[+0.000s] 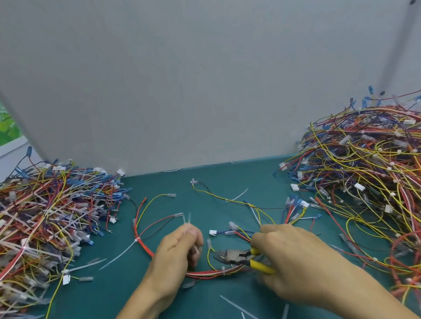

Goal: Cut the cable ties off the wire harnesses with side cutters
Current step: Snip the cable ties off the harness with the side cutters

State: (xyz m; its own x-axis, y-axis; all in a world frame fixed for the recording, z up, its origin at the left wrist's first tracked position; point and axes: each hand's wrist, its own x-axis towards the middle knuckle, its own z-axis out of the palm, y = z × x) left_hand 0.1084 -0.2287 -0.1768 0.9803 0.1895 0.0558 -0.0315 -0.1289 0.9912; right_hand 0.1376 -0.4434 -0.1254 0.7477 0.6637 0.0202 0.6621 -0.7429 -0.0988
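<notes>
A wire harness of red, yellow and white wires curves across the green mat in front of me. My left hand pinches translucent cable ties whose tails stick up past my fingertips. My right hand grips the yellow handles of the side cutters. The cutter jaws point left, just above the harness near a white tie still around the bundle. Another white tie wraps the harness further left.
A heap of harnesses and loose ties fills the left of the green mat. A bigger heap of harnesses rises on the right. Loose cut ties lie near the front edge. A grey wall stands behind.
</notes>
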